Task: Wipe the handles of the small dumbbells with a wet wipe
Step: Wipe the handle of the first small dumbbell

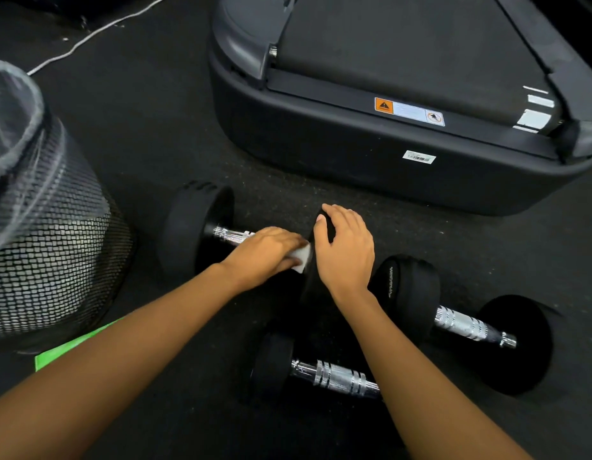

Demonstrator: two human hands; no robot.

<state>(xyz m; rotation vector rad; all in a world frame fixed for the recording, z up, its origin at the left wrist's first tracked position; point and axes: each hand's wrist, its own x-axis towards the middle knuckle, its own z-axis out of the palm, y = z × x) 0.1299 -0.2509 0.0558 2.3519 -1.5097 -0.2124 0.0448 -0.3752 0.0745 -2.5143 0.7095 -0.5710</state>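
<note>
Head view: left fingers [286,243] pinch wet wipe [303,259] on handle [229,234]; right fingers [341,214] grip dumbbell [191,227].

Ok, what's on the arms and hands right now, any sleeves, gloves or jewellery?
No sleeves show: the left forearm and right forearm are bare to the frame edge. The left hand and right hand wear no gloves, and no watch, bracelet or ring is visible. The right thumbnail looks short and unpainted.
</note>
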